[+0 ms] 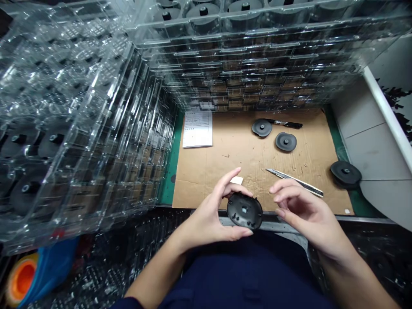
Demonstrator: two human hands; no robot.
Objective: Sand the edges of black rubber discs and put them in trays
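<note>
Here, left hand point(206, 219), one disc point(244, 210) — right hand point(305, 210) open

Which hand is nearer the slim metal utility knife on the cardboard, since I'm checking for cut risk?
Right. The right hand is next to the slim metal utility knife, fingers at its near edge; the left hand is farther left, holding a black disc.

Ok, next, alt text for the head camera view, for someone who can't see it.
The left hand holds a round black plastic disc, its underside showing, with the right hand open beside it. On the cardboard sheet lie two similar discs, a slim utility knife, a black pen and a printed paper, beside stacked clear plastic trays.
</note>
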